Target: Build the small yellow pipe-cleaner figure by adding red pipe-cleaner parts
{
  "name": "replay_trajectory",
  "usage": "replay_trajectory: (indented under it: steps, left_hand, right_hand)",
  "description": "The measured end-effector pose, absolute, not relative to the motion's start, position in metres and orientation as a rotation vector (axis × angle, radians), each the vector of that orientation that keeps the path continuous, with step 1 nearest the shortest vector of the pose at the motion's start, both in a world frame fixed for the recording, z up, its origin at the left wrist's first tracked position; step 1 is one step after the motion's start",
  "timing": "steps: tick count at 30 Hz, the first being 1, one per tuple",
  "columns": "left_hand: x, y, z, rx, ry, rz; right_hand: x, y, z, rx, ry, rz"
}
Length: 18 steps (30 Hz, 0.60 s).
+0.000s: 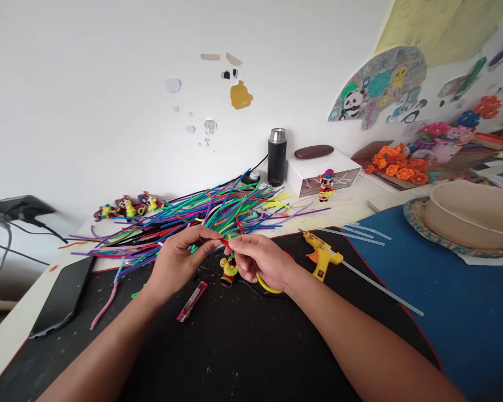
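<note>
My left hand (184, 259) pinches one end of a small red piece (225, 242), seemingly pipe cleaner, between thumb and finger. Against its other end, my right hand (262, 259) closes its thumb and fingers. Yellow loops, which look like scissor handles (269, 286), show under my right hand. Just below the fingertips a small yellow and red figure (228, 272) stands on the black mat (235, 346). A red lighter-like item (191, 301) lies nearer to me. Beyond both hands spreads a pile of colourful pipe cleaners (184, 215).
A yellow glue gun (322, 254) and clear glue sticks (381, 287) lie to the right. A phone (62, 296) rests at left. Behind stand a black bottle (277, 159), a white box (318, 167) and another figure (326, 187). A large bowl (473, 215) is far right.
</note>
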<state>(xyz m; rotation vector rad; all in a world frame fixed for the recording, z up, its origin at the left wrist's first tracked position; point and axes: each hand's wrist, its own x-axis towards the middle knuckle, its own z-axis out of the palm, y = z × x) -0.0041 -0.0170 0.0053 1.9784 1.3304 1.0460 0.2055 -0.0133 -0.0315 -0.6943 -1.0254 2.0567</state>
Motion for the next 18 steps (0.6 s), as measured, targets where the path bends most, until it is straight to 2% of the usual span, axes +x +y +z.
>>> replay_trajectory:
  steps: [9,18]
  left_hand:
    - [-0.0008,-0.0160,0.0091,1.858,1.339,0.992]
    - [-0.0003,-0.0179,0.0039,1.712,1.261,0.818]
  right_hand:
    - [0.2044,-0.0139,-0.0303,-0.884,-1.259,1.697]
    - [0.2036,-0.0129,-0.0338,-0.983,-1.350,1.543]
